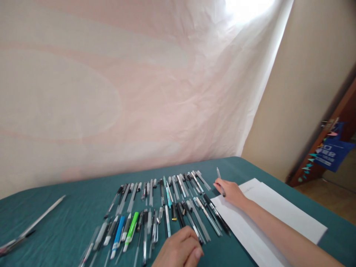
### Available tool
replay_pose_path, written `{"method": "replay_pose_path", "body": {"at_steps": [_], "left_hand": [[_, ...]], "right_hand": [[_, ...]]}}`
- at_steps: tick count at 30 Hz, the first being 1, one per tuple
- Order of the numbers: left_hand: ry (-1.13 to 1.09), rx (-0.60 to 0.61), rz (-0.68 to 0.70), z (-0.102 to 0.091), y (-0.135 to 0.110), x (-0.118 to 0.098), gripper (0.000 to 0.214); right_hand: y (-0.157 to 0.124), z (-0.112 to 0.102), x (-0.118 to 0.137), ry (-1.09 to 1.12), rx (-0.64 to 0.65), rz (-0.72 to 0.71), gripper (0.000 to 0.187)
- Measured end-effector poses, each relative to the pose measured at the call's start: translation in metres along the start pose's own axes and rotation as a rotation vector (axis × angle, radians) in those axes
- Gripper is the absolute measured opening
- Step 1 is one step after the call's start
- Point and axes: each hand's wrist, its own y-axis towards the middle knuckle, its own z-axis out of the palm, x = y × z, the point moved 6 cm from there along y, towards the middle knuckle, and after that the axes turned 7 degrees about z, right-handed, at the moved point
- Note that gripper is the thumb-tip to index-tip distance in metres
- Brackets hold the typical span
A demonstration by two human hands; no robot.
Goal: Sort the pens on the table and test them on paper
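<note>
My right hand is closed around a slim clear pen, which slants up past the fingers above the far left corner of the white paper. Curled at the bottom edge, my left hand lies over the near row of pens, and whatever its fingers may hold is hidden. Two rows of pens spread over the table, among them a green marker, a blue marker and a turquoise pen. Black pens lie along the paper's left edge.
A dark green cloth covers the table. At its left lies a long pale, thin object, blurred. A draped pink and white sheet hangs behind. On the right, a door carries a blue bag.
</note>
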Motion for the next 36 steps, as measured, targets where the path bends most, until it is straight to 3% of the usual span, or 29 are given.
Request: {"method": "replay_pose_path", "body": {"at_steps": [6, 11, 13, 21, 27, 36], "left_hand": [[0.017, 0.009, 0.034, 0.001, 0.001, 0.000, 0.025], [0.030, 0.022, 0.047, 0.002, 0.002, -0.001, 0.025], [0.029, 0.026, 0.046, 0.002, 0.002, -0.002, 0.025], [0.035, 0.033, 0.046, 0.002, 0.002, -0.002, 0.024], [0.043, 0.013, 0.071, 0.000, 0.003, -0.005, 0.025], [0.058, 0.033, 0.066, 0.001, 0.003, -0.006, 0.024]], "right_hand": [[-0.004, -0.022, 0.004, 0.100, -0.078, 0.036, 0.034], [-0.015, -0.037, 0.010, 0.619, -0.013, 0.270, 0.040], [-0.022, -0.036, 0.013, 0.708, 0.034, 0.344, 0.037], [-0.046, -0.022, 0.003, 0.773, 0.062, 0.430, 0.026], [-0.051, -0.017, 0.002, 0.712, 0.113, 0.374, 0.021], [-0.053, -0.013, -0.007, 0.576, 0.033, 0.394, 0.024]]}}
